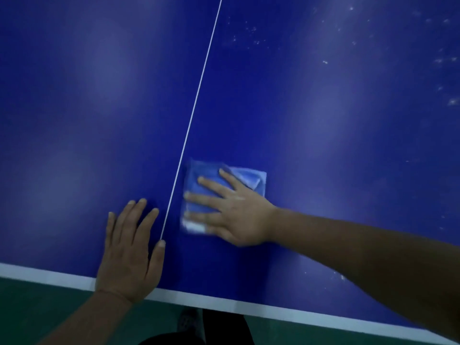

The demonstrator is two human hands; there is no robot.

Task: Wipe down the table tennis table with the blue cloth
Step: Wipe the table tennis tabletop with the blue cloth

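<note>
Pressing flat, the right hand (pixel 236 212) lies with fingers spread and straight on the folded blue cloth (pixel 224 197), so the palm's weight goes into the fabric; this grip pinches nothing. The cloth sits on the surface (pixel 323 135) just to the 3 o'clock side of the white centre line (pixel 196 100), near the white edge band (pixel 273 311) at 6 o'clock. Its edges look blurred, which suggests a stroke in progress.

At 9 o'clock of the line, the left hand (pixel 129 255) rests palm down, fingers straight and close together, holding nothing; it probably braces the body as the person leans over.

White specks (pixel 445 61) dot the surface toward 1 and 2 o'clock, well apart from the cloth, so that part probably needs wiping yet.

Green floor (pixel 37 307) shows below the edge at 6 o'clock. No brand, label or writing can be read anywhere.
</note>
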